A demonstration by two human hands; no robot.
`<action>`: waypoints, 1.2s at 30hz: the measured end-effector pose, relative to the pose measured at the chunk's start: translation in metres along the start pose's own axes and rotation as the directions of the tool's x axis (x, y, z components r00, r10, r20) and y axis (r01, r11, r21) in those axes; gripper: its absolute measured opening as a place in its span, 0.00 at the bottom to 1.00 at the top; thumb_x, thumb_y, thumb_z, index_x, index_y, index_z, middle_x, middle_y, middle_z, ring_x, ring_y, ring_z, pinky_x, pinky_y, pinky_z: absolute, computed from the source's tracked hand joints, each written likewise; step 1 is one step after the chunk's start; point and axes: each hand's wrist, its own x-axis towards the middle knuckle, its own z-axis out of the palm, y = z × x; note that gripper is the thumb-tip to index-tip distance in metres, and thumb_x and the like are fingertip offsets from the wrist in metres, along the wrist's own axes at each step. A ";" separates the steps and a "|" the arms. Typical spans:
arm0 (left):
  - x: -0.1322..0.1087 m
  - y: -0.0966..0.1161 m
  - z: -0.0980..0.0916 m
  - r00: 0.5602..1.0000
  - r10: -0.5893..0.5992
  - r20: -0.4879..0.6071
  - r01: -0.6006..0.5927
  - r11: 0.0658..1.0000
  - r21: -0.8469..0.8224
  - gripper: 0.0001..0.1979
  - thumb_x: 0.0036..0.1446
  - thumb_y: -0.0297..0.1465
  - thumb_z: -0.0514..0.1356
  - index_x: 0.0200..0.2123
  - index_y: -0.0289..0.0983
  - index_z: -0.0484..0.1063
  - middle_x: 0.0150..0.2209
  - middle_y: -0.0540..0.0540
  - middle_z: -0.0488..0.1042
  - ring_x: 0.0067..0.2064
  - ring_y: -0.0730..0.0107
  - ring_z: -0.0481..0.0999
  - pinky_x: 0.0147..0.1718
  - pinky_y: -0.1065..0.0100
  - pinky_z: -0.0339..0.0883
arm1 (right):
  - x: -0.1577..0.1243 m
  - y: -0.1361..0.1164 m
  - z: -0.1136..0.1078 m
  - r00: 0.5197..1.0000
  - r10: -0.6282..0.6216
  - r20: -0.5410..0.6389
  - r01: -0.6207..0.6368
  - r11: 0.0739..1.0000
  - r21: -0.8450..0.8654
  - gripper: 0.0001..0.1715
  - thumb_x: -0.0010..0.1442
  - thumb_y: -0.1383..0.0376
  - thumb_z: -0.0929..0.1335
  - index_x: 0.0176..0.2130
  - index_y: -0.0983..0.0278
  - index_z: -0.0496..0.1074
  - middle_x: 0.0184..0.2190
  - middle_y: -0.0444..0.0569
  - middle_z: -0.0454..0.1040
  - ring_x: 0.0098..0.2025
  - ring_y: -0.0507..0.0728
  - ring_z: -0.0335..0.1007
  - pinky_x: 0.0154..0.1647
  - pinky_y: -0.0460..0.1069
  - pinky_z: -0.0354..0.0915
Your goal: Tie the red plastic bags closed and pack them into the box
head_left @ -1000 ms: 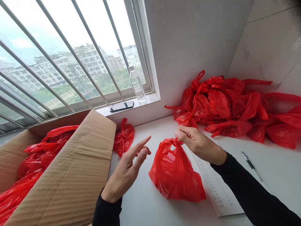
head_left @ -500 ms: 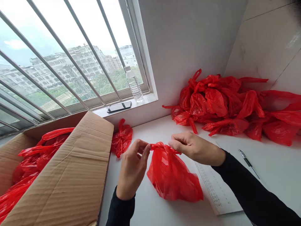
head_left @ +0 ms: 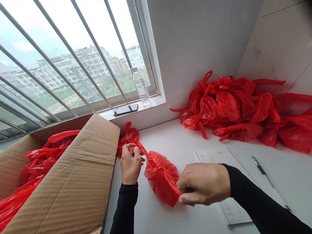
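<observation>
A filled red plastic bag (head_left: 159, 174) lies on its side on the white table (head_left: 185, 149), stretched between both hands. My left hand (head_left: 130, 161) is closed on the bag's twisted handle end, close to the cardboard box flap. My right hand (head_left: 203, 183) is closed on the bag's lower right end, its fingers curled into the plastic. Both arms wear black sleeves.
An open cardboard box (head_left: 73, 182) with red bags inside stands at the left. One small red bag (head_left: 129, 136) lies behind my left hand. A heap of red bags (head_left: 239, 109) fills the back right corner. Paper sheet (head_left: 219, 159), pen (head_left: 262, 170), phone (head_left: 125, 109) and water bottle (head_left: 140, 86) are nearby.
The bag went from hanging upright under my right hand to lying sideways. My left hand took its handle end and pulled left; my right hand moved down to its other end.
</observation>
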 end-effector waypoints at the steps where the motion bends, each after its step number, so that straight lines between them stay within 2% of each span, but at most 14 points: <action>1: -0.009 0.007 -0.001 0.999 0.037 -0.008 -0.037 0.999 -0.012 0.16 0.65 0.39 0.53 0.53 0.40 0.62 0.36 0.46 0.79 0.33 0.60 0.81 0.31 0.60 0.75 | 0.003 0.001 0.002 1.000 0.015 0.002 -0.015 1.000 -0.012 0.15 0.60 0.62 0.68 0.24 0.63 0.68 0.21 0.39 0.70 0.24 0.48 0.60 0.26 0.45 0.53; 3: -0.032 0.016 0.002 0.981 0.195 0.000 -0.195 0.979 0.057 0.23 0.66 0.41 0.54 0.62 0.43 0.59 0.52 0.40 0.77 0.52 0.55 0.79 0.48 0.51 0.74 | 0.010 0.003 0.007 1.000 0.024 -0.008 -0.024 0.999 -0.036 0.14 0.60 0.62 0.68 0.25 0.64 0.70 0.23 0.41 0.73 0.24 0.49 0.62 0.27 0.46 0.54; 4: -0.043 0.016 0.007 0.951 0.303 0.053 -0.308 0.940 0.144 0.24 0.67 0.41 0.53 0.64 0.45 0.59 0.59 0.39 0.73 0.60 0.53 0.73 0.56 0.47 0.68 | 0.014 0.004 0.009 1.000 0.023 -0.011 -0.024 0.999 -0.048 0.13 0.60 0.62 0.68 0.25 0.64 0.71 0.24 0.42 0.75 0.24 0.49 0.62 0.27 0.46 0.54; 5: -0.053 0.014 0.014 0.909 0.385 0.161 -0.414 0.878 0.242 0.25 0.68 0.40 0.52 0.66 0.45 0.60 0.65 0.39 0.68 0.66 0.51 0.66 0.62 0.43 0.61 | 0.017 0.006 0.012 1.000 0.026 -0.005 -0.026 0.998 -0.063 0.13 0.60 0.62 0.67 0.26 0.64 0.73 0.24 0.43 0.76 0.24 0.49 0.62 0.26 0.46 0.54; 6: -0.061 0.009 0.022 0.879 0.398 0.263 -0.471 0.813 0.343 0.24 0.68 0.39 0.51 0.66 0.46 0.62 0.68 0.39 0.63 0.69 0.48 0.60 0.64 0.39 0.56 | 0.022 0.007 0.015 0.999 0.036 0.008 -0.035 0.995 -0.090 0.13 0.60 0.62 0.67 0.27 0.65 0.75 0.24 0.44 0.77 0.24 0.50 0.63 0.25 0.46 0.53; 7: -0.067 0.001 0.031 0.862 0.363 0.353 -0.493 0.761 0.422 0.24 0.69 0.38 0.49 0.66 0.45 0.63 0.69 0.39 0.60 0.70 0.46 0.57 0.64 0.37 0.54 | 0.026 0.008 0.018 0.998 0.056 0.023 -0.053 0.990 -0.133 0.13 0.60 0.62 0.67 0.27 0.65 0.76 0.24 0.46 0.77 0.24 0.51 0.63 0.25 0.47 0.52; 8: -0.071 -0.007 0.040 0.853 0.326 0.408 -0.503 0.721 0.477 0.24 0.69 0.36 0.48 0.67 0.43 0.63 0.70 0.38 0.58 0.71 0.45 0.55 0.65 0.36 0.53 | 0.030 0.009 0.021 0.996 0.083 0.037 -0.075 0.979 -0.190 0.13 0.60 0.62 0.67 0.28 0.66 0.78 0.25 0.47 0.78 0.24 0.52 0.63 0.24 0.48 0.51; 10: -0.072 -0.021 0.054 0.846 0.293 0.445 -0.511 0.683 0.523 0.25 0.69 0.33 0.47 0.67 0.41 0.62 0.71 0.39 0.56 0.72 0.46 0.51 0.66 0.37 0.50 | 0.038 0.011 0.027 0.990 0.128 0.062 -0.104 0.951 -0.291 0.14 0.60 0.63 0.67 0.31 0.68 0.81 0.27 0.52 0.80 0.26 0.54 0.66 0.23 0.49 0.49; 14: -0.063 -0.033 0.066 0.823 0.322 0.469 -0.551 0.653 0.519 0.26 0.69 0.32 0.47 0.69 0.41 0.58 0.72 0.42 0.51 0.74 0.50 0.45 0.69 0.40 0.44 | 0.048 0.011 0.032 0.984 0.142 0.109 -0.099 0.939 -0.330 0.15 0.59 0.62 0.68 0.36 0.70 0.83 0.30 0.56 0.82 0.30 0.58 0.72 0.25 0.50 0.51; 19: -0.059 -0.036 0.066 0.797 0.314 0.516 -0.576 0.656 0.489 0.27 0.70 0.35 0.45 0.70 0.42 0.56 0.72 0.44 0.51 0.73 0.53 0.49 0.69 0.41 0.48 | 0.050 0.009 0.031 0.985 0.128 0.115 -0.083 0.939 -0.333 0.18 0.60 0.61 0.68 0.39 0.71 0.83 0.32 0.58 0.82 0.33 0.60 0.76 0.28 0.50 0.57; 26: -0.063 -0.043 0.064 0.777 0.320 0.543 -0.595 0.654 0.467 0.27 0.70 0.34 0.44 0.70 0.40 0.54 0.72 0.44 0.52 0.72 0.57 0.51 0.70 0.43 0.45 | 0.049 0.006 0.037 0.989 0.121 0.087 -0.081 0.928 -0.365 0.19 0.60 0.61 0.68 0.39 0.74 0.82 0.32 0.61 0.82 0.35 0.63 0.78 0.31 0.51 0.62; 30: -0.062 -0.041 0.066 0.781 0.331 0.529 -0.592 0.660 0.462 0.27 0.70 0.34 0.46 0.70 0.40 0.56 0.71 0.42 0.55 0.72 0.55 0.54 0.69 0.41 0.45 | 0.046 -0.001 0.038 0.990 0.125 0.071 -0.088 0.916 -0.392 0.19 0.59 0.61 0.69 0.37 0.75 0.82 0.32 0.63 0.82 0.35 0.64 0.78 0.30 0.51 0.62; 33: -0.062 -0.036 0.062 0.785 0.350 0.511 -0.591 0.671 0.448 0.26 0.68 0.33 0.49 0.68 0.41 0.61 0.69 0.43 0.60 0.70 0.54 0.58 0.68 0.42 0.50 | 0.039 -0.011 0.036 0.990 0.136 0.027 -0.113 0.905 -0.410 0.20 0.60 0.60 0.68 0.37 0.75 0.82 0.32 0.64 0.81 0.36 0.65 0.78 0.31 0.51 0.64; 36: -0.076 -0.034 0.051 0.828 0.366 0.424 -0.545 0.700 0.461 0.26 0.68 0.31 0.49 0.68 0.37 0.59 0.70 0.39 0.59 0.71 0.54 0.57 0.67 0.45 0.55 | 0.021 -0.025 0.031 0.990 0.128 -0.054 -0.139 0.908 -0.394 0.22 0.63 0.58 0.65 0.37 0.72 0.82 0.31 0.61 0.81 0.35 0.65 0.78 0.33 0.52 0.65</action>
